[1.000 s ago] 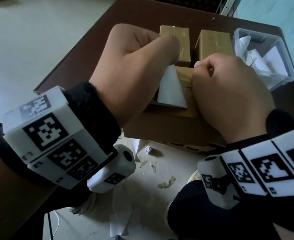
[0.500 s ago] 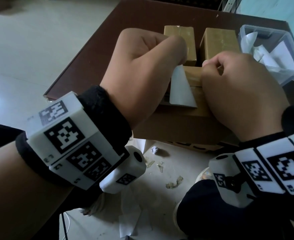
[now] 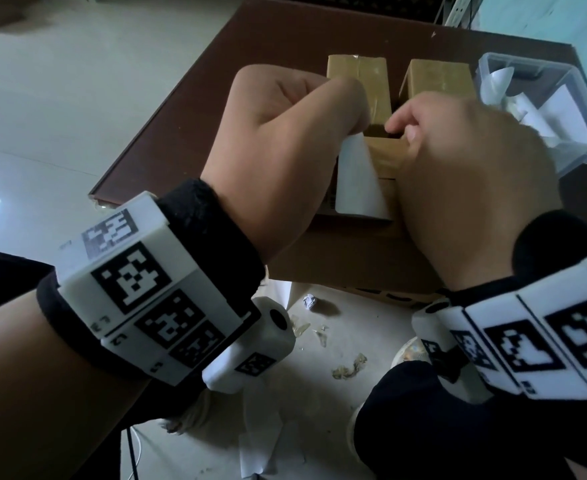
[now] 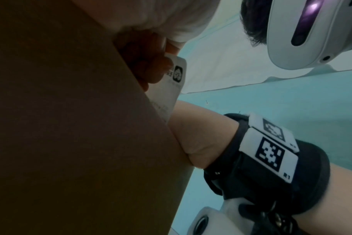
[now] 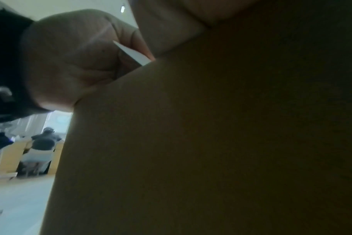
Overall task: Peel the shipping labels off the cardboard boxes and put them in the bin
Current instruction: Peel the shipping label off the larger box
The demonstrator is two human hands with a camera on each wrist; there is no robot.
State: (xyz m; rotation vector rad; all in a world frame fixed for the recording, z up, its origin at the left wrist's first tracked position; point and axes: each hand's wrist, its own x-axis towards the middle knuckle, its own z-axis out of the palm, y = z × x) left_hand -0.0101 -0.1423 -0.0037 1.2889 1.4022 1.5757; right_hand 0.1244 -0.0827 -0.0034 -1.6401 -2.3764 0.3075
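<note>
A large cardboard box (image 3: pixel 354 261) lies at the near edge of the brown table (image 3: pixel 250 81). A white shipping label (image 3: pixel 358 181) stands half peeled off its top, its far corner lifted. My left hand (image 3: pixel 356 128) pinches that lifted corner; in the left wrist view the fingertips (image 4: pixel 151 70) clamp the label (image 4: pixel 171 82) against the box (image 4: pixel 70 127). My right hand (image 3: pixel 401 129) lies on the box just right of the label, fingers curled over the box's far edge. The clear plastic bin (image 3: pixel 583 109) with white labels inside sits at the far right.
Two smaller taped cardboard boxes (image 3: pixel 358 81) (image 3: pixel 437 77) stand side by side behind the big box. Paper scraps and a crumpled ball (image 3: pixel 311 301) lie on the floor below the table edge. A seated person (image 5: pixel 42 143) is far off in the right wrist view.
My right hand's fingertips have edged left, closer to my left hand. The left hand keeps its pinch and the label stands lifted about as before.
</note>
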